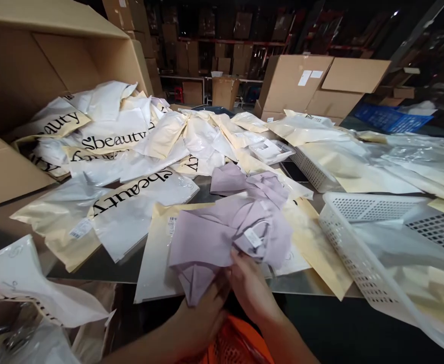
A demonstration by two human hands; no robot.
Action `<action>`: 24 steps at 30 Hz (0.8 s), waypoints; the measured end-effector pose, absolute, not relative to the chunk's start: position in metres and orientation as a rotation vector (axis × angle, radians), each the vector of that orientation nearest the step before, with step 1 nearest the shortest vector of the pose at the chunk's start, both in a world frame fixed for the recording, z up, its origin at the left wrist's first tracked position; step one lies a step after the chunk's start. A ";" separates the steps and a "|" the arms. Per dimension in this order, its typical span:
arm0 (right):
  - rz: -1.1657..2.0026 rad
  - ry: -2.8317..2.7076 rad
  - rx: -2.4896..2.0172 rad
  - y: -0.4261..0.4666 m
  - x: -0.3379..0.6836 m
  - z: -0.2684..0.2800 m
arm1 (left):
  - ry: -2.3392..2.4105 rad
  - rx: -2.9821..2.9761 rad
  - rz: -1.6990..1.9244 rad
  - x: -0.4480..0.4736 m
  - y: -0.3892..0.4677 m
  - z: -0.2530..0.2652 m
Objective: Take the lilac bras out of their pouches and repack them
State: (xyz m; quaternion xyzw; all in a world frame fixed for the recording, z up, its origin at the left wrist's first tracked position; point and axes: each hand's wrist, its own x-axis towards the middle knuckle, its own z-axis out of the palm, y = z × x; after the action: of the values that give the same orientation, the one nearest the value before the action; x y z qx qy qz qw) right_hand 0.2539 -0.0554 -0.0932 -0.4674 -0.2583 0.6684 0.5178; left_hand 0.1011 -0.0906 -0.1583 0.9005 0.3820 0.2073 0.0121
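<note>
A pale lilac garment point(222, 235) lies spread at the near edge of the table point(100, 265), over cream and white packaging bags. My left hand point(202, 316) grips its lower left corner from underneath. My right hand point(250, 285) pinches the fabric near a small white tag point(252, 237). A second lilac piece point(244, 182) lies just behind it. White and cream bags printed "beauty" point(131, 199) lie to the left of the garment.
A big open cardboard box point(25, 76) at the left spills bags onto the table. Two white perforated plastic baskets point(361, 247) point(308, 167) sit at the right under clear bags. More cartons point(301, 86), a blue crate point(392, 119) and dark shelving stand behind. An orange mesh item point(237, 344) lies below my hands.
</note>
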 end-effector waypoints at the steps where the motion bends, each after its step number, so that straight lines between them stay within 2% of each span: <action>1: 1.691 -0.776 -1.139 -0.065 0.262 -0.102 | 1.047 2.840 0.716 0.090 -0.101 -0.157; 3: 1.713 -1.144 -1.231 -0.080 0.282 -0.111 | 0.895 2.817 0.951 0.067 -0.115 -0.149; 4: 1.627 -1.318 -1.294 -0.084 0.292 -0.111 | 0.935 2.768 1.071 0.056 -0.118 -0.143; 7: 1.061 -1.658 -1.397 -0.067 0.314 -0.101 | 1.275 2.667 1.197 0.040 -0.104 -0.121; 9: 0.635 -1.737 -1.385 -0.040 0.318 -0.093 | 1.380 2.693 1.145 0.046 -0.079 -0.107; 11: 0.396 -1.954 -1.307 -0.012 0.315 -0.090 | 1.419 2.710 0.993 0.064 -0.050 -0.101; 15: 0.354 -2.400 -1.222 0.018 0.305 -0.100 | 1.479 2.586 0.498 0.107 -0.009 -0.113; 17: 0.357 -2.399 -1.259 0.020 0.303 -0.108 | 1.506 2.515 0.430 0.120 -0.004 -0.123; 22: 0.395 -2.125 -1.281 0.011 0.330 -0.107 | 1.563 2.344 0.571 0.106 -0.012 -0.122; 24: 0.380 -1.929 -1.316 0.009 0.354 -0.095 | 1.666 2.045 0.929 0.079 -0.013 -0.111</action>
State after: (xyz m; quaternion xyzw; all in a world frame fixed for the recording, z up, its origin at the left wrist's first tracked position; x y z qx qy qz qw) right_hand 0.3541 0.0094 -0.0953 -0.5148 -0.7548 0.1487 0.3784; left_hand 0.0794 -0.0126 -0.1111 0.7205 0.5868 0.3274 0.1715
